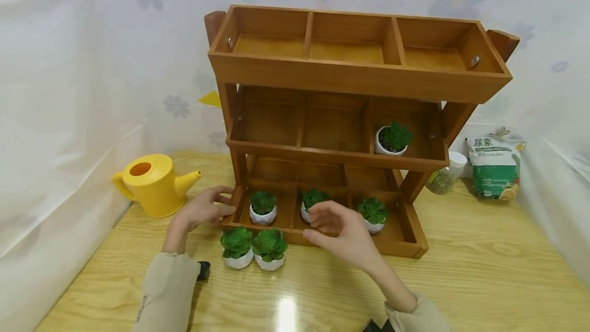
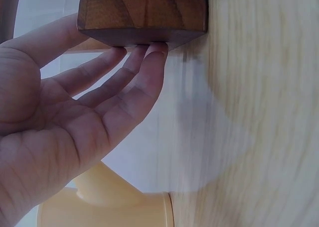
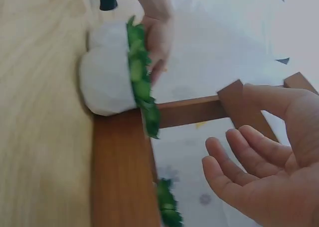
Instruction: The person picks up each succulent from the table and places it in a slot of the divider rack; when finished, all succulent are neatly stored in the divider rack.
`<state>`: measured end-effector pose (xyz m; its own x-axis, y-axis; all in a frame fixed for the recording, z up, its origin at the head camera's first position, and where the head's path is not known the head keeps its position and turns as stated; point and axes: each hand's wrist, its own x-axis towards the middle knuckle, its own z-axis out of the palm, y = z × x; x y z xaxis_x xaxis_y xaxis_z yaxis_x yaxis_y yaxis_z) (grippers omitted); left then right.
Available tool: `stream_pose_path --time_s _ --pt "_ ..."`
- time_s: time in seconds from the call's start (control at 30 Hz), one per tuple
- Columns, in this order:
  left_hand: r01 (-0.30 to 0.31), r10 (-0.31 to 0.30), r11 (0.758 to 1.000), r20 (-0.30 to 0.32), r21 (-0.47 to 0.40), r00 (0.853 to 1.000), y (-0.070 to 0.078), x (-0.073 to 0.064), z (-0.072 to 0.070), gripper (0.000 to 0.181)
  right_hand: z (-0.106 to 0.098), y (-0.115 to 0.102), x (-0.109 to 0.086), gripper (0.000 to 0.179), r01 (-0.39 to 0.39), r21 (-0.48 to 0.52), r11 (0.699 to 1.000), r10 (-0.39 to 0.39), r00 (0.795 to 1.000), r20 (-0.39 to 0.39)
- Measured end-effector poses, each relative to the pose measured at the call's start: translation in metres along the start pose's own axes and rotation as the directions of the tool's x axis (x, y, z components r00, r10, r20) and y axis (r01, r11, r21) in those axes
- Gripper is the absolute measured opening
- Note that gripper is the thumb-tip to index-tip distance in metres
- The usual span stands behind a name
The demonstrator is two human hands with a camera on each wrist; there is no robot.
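Observation:
A three-tiered wooden plant stand (image 1: pixel 359 73) with divided trays stands on the table. My left hand (image 1: pixel 209 209) holds its bottom tray at the left end, thumb at the upper edge and fingertips against the outer wall (image 2: pixel 144 13). My right hand (image 1: pixel 345 234) hovers before the middle compartment, fingers loosely curved around nothing. Partly behind it sits a potted succulent (image 1: pixel 315 198); another succulent (image 1: pixel 262 208) fills the left compartment and a third succulent (image 1: pixel 373 211) the right. Two more white-potted succulents (image 1: pixel 237 245) (image 3: pixel 107 72) stand side by side before the tray.
One succulent (image 1: pixel 393 138) sits in the middle tier's right compartment. A yellow watering can (image 1: pixel 154 188) stands left of the stand. To the right are a clear jar with a white lid (image 1: pixel 447 173) and a green-and-white bag (image 1: pixel 495 168). White patterned sheeting surrounds the table.

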<state>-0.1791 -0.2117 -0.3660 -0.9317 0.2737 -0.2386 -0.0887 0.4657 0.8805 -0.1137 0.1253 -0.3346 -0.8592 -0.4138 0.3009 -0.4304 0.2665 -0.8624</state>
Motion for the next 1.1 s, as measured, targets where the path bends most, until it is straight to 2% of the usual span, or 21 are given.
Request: stream_pose_path --time_s 0.23,0.4,0.57,0.77,0.93,1.1 --pt "-0.008 0.008 1.0 -0.001 -0.002 1.0 0.002 0.001 0.0 0.054 0.029 0.015 0.002 0.044 -0.116 -0.081 0.99 0.125 0.986 0.113" --pt "-0.015 0.015 1.0 0.001 0.002 1.0 0.003 0.002 0.001 0.054 0.042 0.021 -0.003 0.049 -0.133 -0.154 0.979 0.159 0.973 0.165" --pt "-0.012 0.012 1.0 -0.005 0.002 1.0 0.004 0.001 0.0 0.053 0.057 0.025 -0.002 0.058 -0.114 -0.196 0.974 0.142 0.981 0.134" --pt "-0.018 0.017 1.0 0.004 0.004 1.0 0.003 0.0 0.0 0.054 0.077 0.026 -0.003 0.062 -0.09 -0.293 0.952 0.115 0.991 0.069" --pt "-0.018 0.018 1.0 0.003 0.001 1.0 0.003 0.0 0.0 0.054 0.086 0.021 -0.002 0.067 -0.138 -0.313 0.94 0.145 0.989 0.0" --pt "-0.019 0.019 1.0 0.006 -0.014 1.0 0.002 -0.002 0.0 0.055 0.088 0.019 0.0 0.068 -0.188 -0.308 0.933 0.193 0.981 -0.012"
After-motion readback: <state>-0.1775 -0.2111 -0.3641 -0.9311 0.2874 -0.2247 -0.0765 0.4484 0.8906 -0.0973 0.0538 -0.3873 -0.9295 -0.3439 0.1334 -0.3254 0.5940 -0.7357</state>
